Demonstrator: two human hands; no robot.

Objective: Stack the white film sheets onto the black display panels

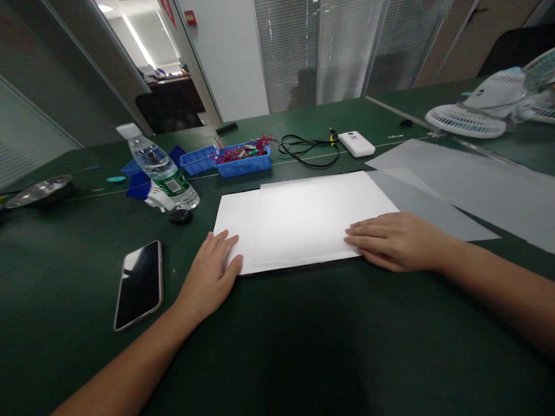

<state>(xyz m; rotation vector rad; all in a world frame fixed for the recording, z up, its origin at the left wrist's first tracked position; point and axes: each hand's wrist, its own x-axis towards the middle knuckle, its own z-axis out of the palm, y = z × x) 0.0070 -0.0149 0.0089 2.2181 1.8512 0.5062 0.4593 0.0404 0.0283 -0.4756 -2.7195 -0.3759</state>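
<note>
So I'm sitting at the green table (282, 347) with both hands down on this thin white panel (236, 218) and the plain white sheet (314, 213) on top of it, and imo the trick here is going light. I'm treating it as a steadying job: flat fingers, gentle even pressure, no digging in, because a hard shove from one side would probably be skating the sheet off line. I'd also be watching the gap between the sheet's left edge and the panel's left edge, since that strip is showing any skew pretty clearly. As for where stuff is sitting: my left grip (212, 274) is lying loosely open, fingers a bit spread, touching the panel's near-left corner and pinching nothing, with the sheet lying off toward two o'clock from it, just short of my fingertips. My right grip (392, 241) is lying flat too, fingers together over the sheet's near-right corner, not closing on anything that I can see, so most of the sheet is stretching away toward ten o'clock. Some greyish see-through sheets (479, 186) are lying out past that hand toward one and two o'clock, and my phone (139, 285) is resting at about nine o'clock from my left grip.
</note>
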